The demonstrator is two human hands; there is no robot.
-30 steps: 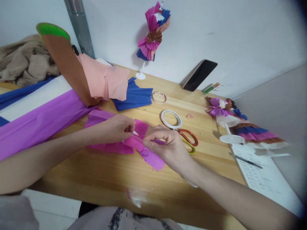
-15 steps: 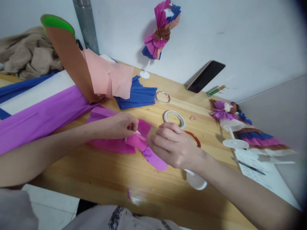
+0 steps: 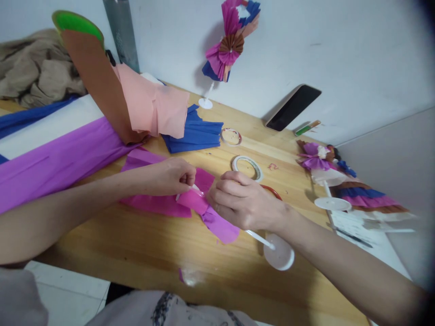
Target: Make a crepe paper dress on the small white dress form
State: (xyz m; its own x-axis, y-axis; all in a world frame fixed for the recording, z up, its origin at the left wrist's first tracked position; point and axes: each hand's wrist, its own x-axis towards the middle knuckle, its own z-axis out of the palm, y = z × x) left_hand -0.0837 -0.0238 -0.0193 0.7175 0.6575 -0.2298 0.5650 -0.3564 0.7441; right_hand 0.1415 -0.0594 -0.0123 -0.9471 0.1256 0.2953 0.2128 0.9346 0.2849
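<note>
My left hand (image 3: pixel 180 175) is closed, thumb and forefinger pinched at the upper edge of a pink crepe paper wrap (image 3: pixel 193 202), where a whitish strip shows. My right hand (image 3: pixel 243 199) is curled just right of it, its fingertips together; what they hold is hidden. Below the wrap, a gathered purple paper tail (image 3: pixel 222 226) spreads towards the table. Out from under my right hand runs a thin white rod to a round white base (image 3: pixel 278 252), tilted on its side. Flat magenta crepe paper (image 3: pixel 152 203) lies beneath my left hand.
Behind my hands lie a white tape roll (image 3: pixel 247 168) and a smaller roll (image 3: pixel 231 136). Blue (image 3: pixel 195 131), peach (image 3: pixel 152 102) and purple (image 3: pixel 68 163) crepe paper fill the left. A phone (image 3: pixel 294 107) leans on the wall. Decorated paper figures stand at the back and right.
My right hand has shifted slightly left and up, showing more of the white rod. My left hand keeps its pinch; the view has moved a little.
</note>
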